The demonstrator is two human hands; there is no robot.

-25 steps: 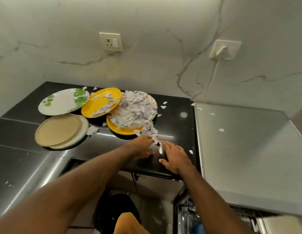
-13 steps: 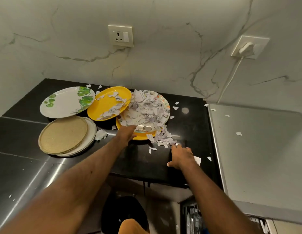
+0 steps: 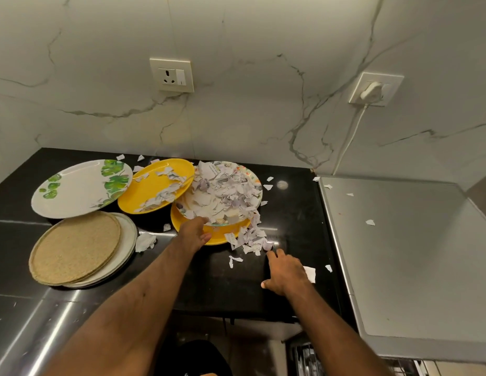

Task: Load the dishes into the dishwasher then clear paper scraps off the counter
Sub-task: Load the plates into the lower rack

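Observation:
A patterned plate (image 3: 244,175) heaped with torn paper scraps (image 3: 225,191) lies on a yellow plate (image 3: 223,237) on the black counter (image 3: 214,283). My left hand (image 3: 194,232) grips its near rim, and the plate tilts with scraps spilling off its right side. My right hand (image 3: 286,270) rests flat on the counter with fingers spread, just below the spilled scraps (image 3: 252,242). Another yellow plate (image 3: 152,185) holds a few scraps. A white plate with green leaves (image 3: 76,188) sits at the left. In front of it a tan woven plate (image 3: 73,245) tops a white stack.
A grey steel surface (image 3: 413,253) with a few scraps adjoins the counter on the right. Part of the dishwasher rack (image 3: 307,359) shows below it. Two wall sockets are on the marble backsplash, and the right socket (image 3: 372,90) has a plug and cord.
My left hand went from the counter near the right hand up to the patterned plate's rim and took hold of it. The plate tilted and scraps slid off. The right hand stayed on the counter.

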